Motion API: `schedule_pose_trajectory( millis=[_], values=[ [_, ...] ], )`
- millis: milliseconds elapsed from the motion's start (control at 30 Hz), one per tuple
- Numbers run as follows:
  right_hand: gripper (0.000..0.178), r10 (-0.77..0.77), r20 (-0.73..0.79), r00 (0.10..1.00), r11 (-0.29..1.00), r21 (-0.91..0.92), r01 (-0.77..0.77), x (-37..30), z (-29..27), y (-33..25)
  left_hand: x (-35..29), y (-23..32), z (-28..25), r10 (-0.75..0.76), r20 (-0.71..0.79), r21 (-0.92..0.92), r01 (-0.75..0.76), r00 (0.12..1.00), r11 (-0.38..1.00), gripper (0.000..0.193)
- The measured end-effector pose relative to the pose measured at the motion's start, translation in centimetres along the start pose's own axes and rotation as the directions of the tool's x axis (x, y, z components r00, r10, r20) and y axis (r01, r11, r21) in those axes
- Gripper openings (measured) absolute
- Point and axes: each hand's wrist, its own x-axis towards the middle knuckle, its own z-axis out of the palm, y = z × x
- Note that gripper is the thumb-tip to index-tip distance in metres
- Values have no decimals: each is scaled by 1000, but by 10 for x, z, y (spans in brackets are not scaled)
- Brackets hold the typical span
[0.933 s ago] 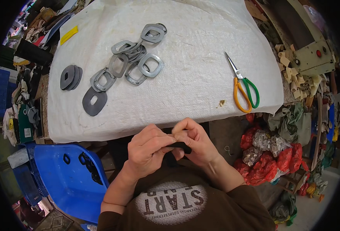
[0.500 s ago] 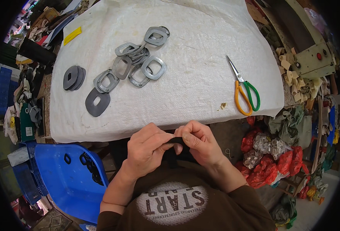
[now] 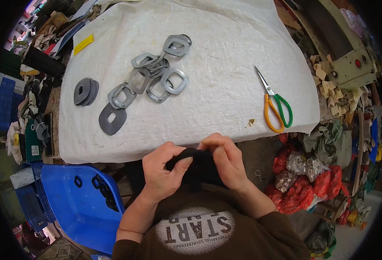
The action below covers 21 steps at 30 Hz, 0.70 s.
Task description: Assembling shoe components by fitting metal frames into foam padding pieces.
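While your left hand (image 3: 163, 171) and right hand (image 3: 225, 158) pinch a black fabric piece (image 3: 195, 167) at lower centre, just below the white-covered table (image 3: 225, 112), a slackened grip could drop it beside the blue bin (image 3: 69, 203).

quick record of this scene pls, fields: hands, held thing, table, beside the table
left hand: left hand grips the black piece, thumb on top
right hand: right hand pinches the same piece from the other side
table: white cloth carrying grey metal rings, dark flat pieces, orange and green scissors
beside the table: blue bin at the person's left
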Motion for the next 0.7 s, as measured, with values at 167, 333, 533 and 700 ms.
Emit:
schedule_pose_trajectory(
  millis=[167,333,533,700],
  values=[
    [11,-211,104,972,766,-600,230,-4,1,-1,1,1,0,-50,10,28,50,999,998,12],
    [13,-47,-50,998,970,-240,34,-8,10,8,1,-3,9,-278,35,-295,276,960,915,13],
    [17,102,-130,986,983,166,-80,-5,22,4,-9,-15,18,-390,-36,-675,266,920,689,19],
    [27,103,-70,992,980,-162,-113,1,0,2,-6,-15,5,-418,105,-666,376,902,644,17]
  ],
)
